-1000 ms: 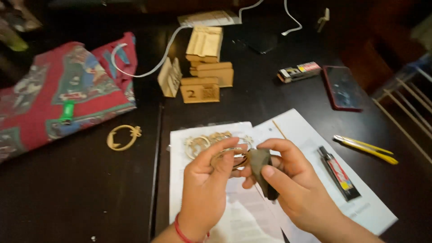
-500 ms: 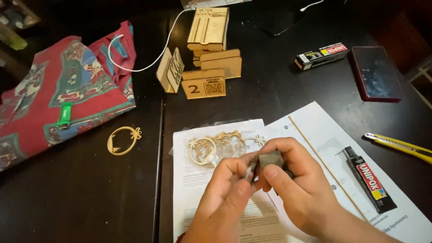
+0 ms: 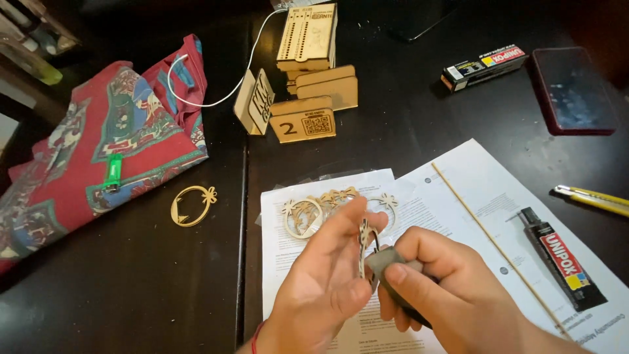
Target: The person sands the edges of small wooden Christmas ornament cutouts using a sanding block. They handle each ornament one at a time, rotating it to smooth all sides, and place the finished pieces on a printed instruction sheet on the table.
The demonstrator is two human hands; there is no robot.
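Note:
My left hand [image 3: 327,282] pinches a thin wooden ring ornament [image 3: 362,246] edge-on between thumb and fingers. Pressed against that ornament is a small grey block [image 3: 383,262], gripped by my right hand [image 3: 436,288]. Both hands hover over white printed sheets [image 3: 458,190] on the dark table. Just beyond my fingers several more cut-out wooden ornaments [image 3: 304,213] lie on the paper. One more oval ornament [image 3: 192,205] lies alone on the table to the left.
A black glue tube [image 3: 560,257], a thin wooden stick [image 3: 491,239] and a yellow cutter [image 3: 593,198] lie at the right. Farther back are a glue box [image 3: 483,65], a dark red phone [image 3: 572,90] and wooden blocks [image 3: 304,98]. A red patterned cloth [image 3: 98,151] with a green lighter [image 3: 113,172] covers the left.
The view has tilted down and closed in on my hands. My left fingers have opened out flat along the ornament while the right hand keeps the grey block on it.

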